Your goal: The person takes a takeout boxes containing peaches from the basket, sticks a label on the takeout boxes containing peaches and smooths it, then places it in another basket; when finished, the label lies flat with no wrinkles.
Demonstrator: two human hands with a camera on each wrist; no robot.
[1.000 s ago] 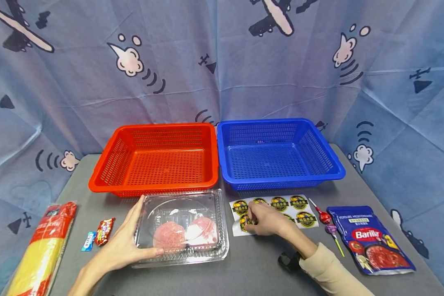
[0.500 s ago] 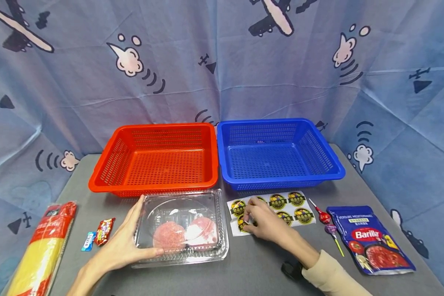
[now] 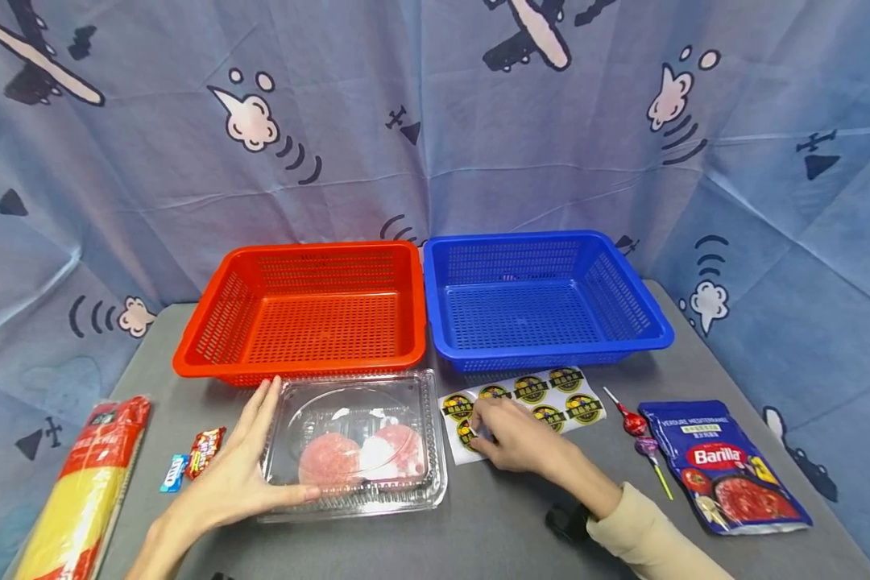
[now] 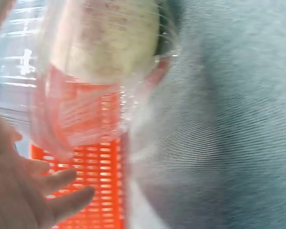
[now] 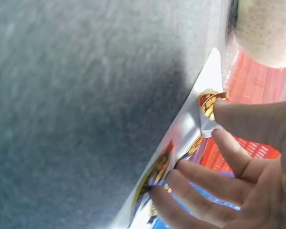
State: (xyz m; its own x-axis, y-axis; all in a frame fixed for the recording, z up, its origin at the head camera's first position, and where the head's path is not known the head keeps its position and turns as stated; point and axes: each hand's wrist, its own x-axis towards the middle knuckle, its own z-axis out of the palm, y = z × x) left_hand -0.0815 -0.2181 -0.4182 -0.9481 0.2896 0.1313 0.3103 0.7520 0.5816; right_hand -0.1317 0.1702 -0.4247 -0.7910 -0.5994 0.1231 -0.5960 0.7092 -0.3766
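Grey table point(image 3: 500, 515): two baskets, two lollipops; left hand point(image 3: 235, 475) flat against one clamshell point(image 3: 355, 443), right hand point(image 3: 511, 435) pinching one sticker sheet point(image 3: 544, 396).

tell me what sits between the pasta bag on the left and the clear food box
In the head view, two small candies and the left hand, which rests on the clear food box; pasta bag.

Left hand point(image 3: 235, 475) at lower left of the head view, fingers straight and spread, thumb stretched toward frame centre, forearm bare. Right hand point(image 3: 511, 435) right of centre, fingers curled, thumb and forefinger pinching; cream sleeve at lower right.
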